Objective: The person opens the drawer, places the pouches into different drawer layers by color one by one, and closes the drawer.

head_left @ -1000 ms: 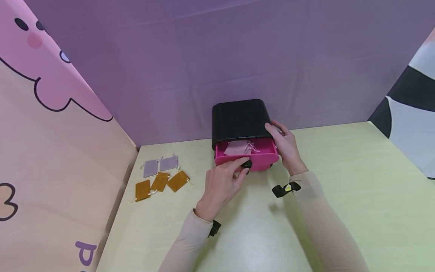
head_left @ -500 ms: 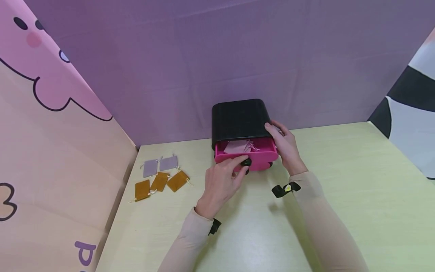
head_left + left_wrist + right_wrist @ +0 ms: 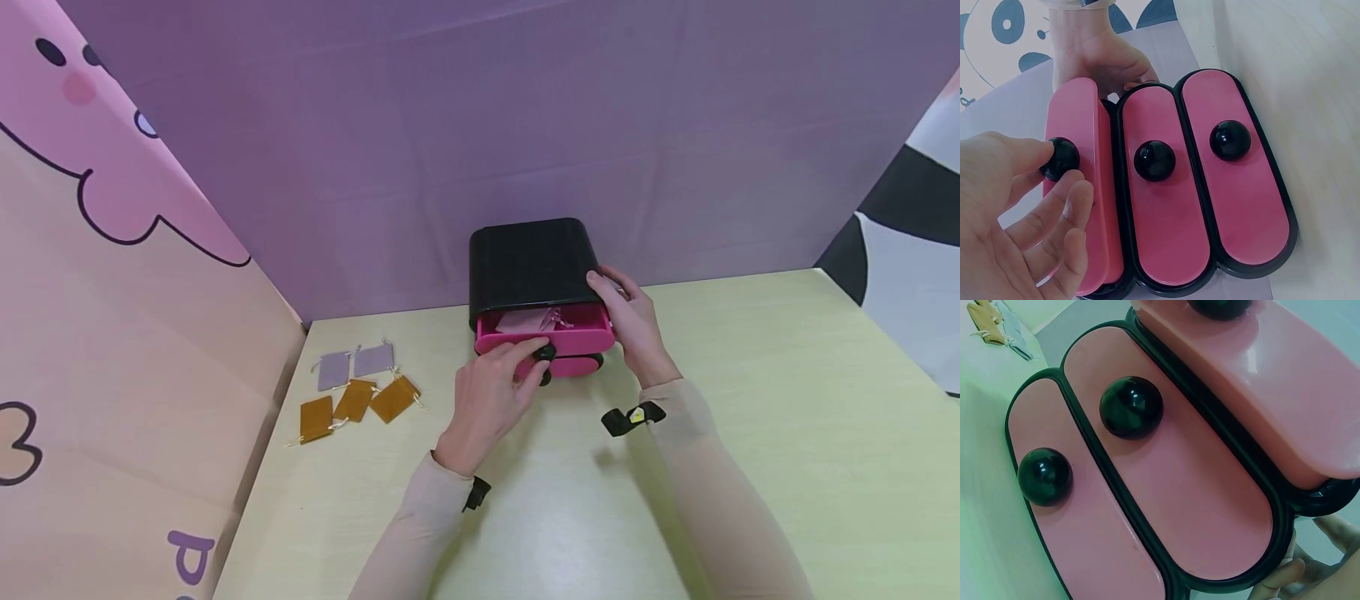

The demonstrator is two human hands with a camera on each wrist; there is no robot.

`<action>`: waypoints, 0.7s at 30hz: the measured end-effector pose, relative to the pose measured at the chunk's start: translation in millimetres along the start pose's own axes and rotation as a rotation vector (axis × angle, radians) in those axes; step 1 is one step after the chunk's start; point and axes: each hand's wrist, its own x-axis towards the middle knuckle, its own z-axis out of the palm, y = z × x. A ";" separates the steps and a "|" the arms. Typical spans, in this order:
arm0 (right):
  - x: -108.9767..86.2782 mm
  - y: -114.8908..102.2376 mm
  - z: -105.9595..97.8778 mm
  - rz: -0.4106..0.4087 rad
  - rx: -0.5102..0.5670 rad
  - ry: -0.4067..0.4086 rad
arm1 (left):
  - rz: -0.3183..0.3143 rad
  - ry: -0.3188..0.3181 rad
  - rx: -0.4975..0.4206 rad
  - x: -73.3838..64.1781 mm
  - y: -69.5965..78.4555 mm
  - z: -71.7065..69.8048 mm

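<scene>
A small black drawer cabinet (image 3: 532, 262) with pink drawers stands against the back cloth. Its top drawer (image 3: 585, 340) is partly pulled out, and a pale pink drawstring pouch (image 3: 523, 321) lies inside. My left hand (image 3: 486, 404) pinches the round black knob (image 3: 1063, 159) of that drawer between thumb and forefinger, the other fingers loosely bent. On the cabinet's right side, my right hand (image 3: 637, 329) holds the casing, thumb near the top front edge. Below, the middle drawer (image 3: 1166, 225) and bottom drawer (image 3: 1241, 200) sit flush in the frame.
Left of the cabinet lie two lilac pouches (image 3: 372, 360) and three mustard pouches (image 3: 355, 401) with white cords. A purple cloth (image 3: 420, 150) hangs directly behind the cabinet. The pale tabletop (image 3: 787, 400) extends to both sides, with a printed panel (image 3: 135, 358) along the left.
The top drawer has slid a little further into the cabinet, with my left hand moving along on its knob. More of the drawer below shows. My right hand stays on the cabinet's side.
</scene>
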 end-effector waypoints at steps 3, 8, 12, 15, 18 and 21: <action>-0.6 -0.4 -0.3 -0.001 0.000 -0.006 | -0.015 -0.003 -0.014 1.8 0.1 0.9; -1.3 -0.9 -0.1 0.002 -0.001 -0.010 | -0.039 -0.008 -0.034 4.2 -0.3 1.7; -1.6 -1.2 0.5 0.002 0.000 -0.005 | -0.042 -0.012 -0.032 5.4 -0.6 1.8; -1.4 -1.1 0.7 0.000 0.004 -0.007 | -0.044 -0.022 -0.031 6.7 -0.8 1.2; -1.3 -0.6 0.6 -0.001 0.010 -0.006 | -0.053 -0.034 -0.038 8.2 -1.6 1.0; -1.1 0.0 1.0 0.001 0.016 -0.007 | -0.070 -0.040 -0.053 9.6 -3.0 1.9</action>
